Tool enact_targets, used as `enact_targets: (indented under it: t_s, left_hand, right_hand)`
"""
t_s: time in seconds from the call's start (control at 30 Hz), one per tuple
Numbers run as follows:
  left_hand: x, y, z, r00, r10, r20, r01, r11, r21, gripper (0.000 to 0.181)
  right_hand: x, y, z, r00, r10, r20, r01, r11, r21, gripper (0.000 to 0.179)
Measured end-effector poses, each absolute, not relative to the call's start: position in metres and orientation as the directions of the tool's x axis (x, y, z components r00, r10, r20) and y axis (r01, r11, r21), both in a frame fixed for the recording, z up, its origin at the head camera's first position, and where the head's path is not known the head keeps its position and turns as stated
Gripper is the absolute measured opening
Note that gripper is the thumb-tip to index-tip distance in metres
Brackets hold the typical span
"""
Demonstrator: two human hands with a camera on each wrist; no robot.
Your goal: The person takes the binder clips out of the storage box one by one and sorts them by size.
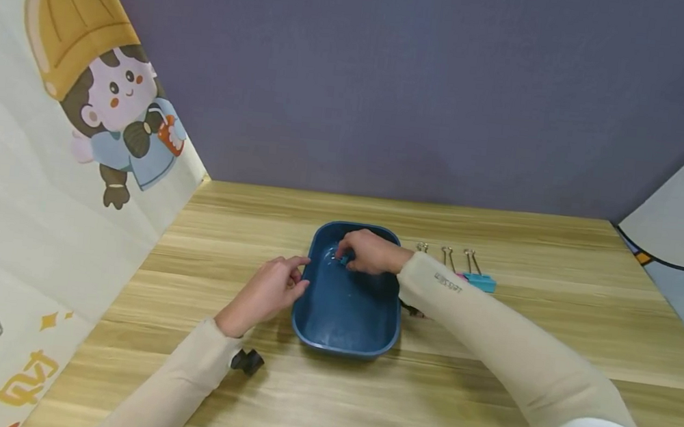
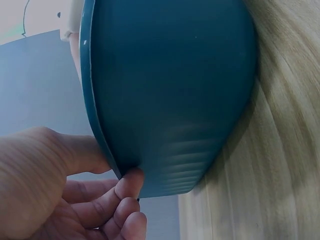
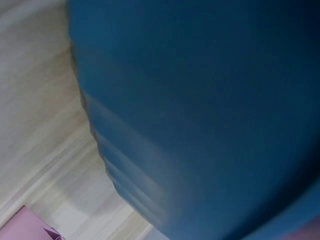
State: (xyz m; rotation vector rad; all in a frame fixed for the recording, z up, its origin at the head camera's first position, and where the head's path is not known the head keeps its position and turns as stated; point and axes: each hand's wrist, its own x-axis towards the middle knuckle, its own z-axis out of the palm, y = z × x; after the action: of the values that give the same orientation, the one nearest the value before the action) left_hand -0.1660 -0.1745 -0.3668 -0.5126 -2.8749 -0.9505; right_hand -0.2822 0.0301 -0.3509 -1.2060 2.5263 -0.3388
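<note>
A dark blue plastic bin [image 1: 345,324] with rounded corners stands on the table. My left hand [image 1: 269,288] pinches its left rim; in the left wrist view the thumb of the left hand [image 2: 85,190] goes over the rim and the fingers curl against the outer wall. My right hand [image 1: 369,252] reaches into the far part of the bin, fingertips low and curled around a small blue binder clip [image 1: 344,260] with a glint of metal beside it. Only the bin's outer wall [image 3: 175,110] fills most of the right wrist view, and the right hand's fingers are hidden there.
To the right of the bin, partly behind my right sleeve, stand several binder clips, among them a blue binder clip [image 1: 480,282] with raised wire handles. A pink clip [image 3: 27,227] shows in the right wrist view. A dark wall [image 1: 415,97] closes off the table's back edge.
</note>
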Motion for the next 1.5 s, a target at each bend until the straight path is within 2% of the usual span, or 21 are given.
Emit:
enact_targets:
  t_s: [0.27,0.47,0.87,1.1,1.3,1.5]
  left_hand:
    - [-0.167,-0.172,-0.366,-0.940,0.293,0.173,0.338,0.752,0.565,0.038]
    - [-0.168,-0.170,-0.366,-0.939,0.295,0.177,0.342,0.751,0.565,0.038]
    - [-0.169,-0.167,-0.367,-0.936,0.299,0.185,0.351,0.747,0.565,0.038]
    - [-0.168,-0.167,-0.368,-0.940,0.288,0.182,0.340,0.743,0.577,0.037]
    - [-0.168,-0.168,-0.370,-0.940,0.286,0.189,0.342,0.744,0.575,0.037]
    - [-0.168,-0.170,-0.369,-0.944,0.278,0.178,0.329,0.747,0.577,0.038]
  right_hand:
    - [-0.283,0.030,-0.356,-0.622,-0.744,-0.245,-0.657,0.666,-0.354,0.029]
    - [-0.279,0.030,-0.359,-0.623,-0.752,-0.215,-0.672,0.655,-0.345,0.019]
    - [-0.275,0.036,-0.360,-0.657,-0.714,-0.241,-0.627,0.695,-0.351,0.017]
    - [-0.274,0.045,-0.355,-0.637,-0.757,-0.142,-0.675,0.638,-0.371,0.013]
    - [-0.268,0.058,-0.344,-0.629,-0.775,-0.057,-0.684,0.587,-0.434,0.007]
    - [-0.260,0.079,-0.327,-0.657,-0.753,-0.036,-0.634,0.578,-0.514,0.006]
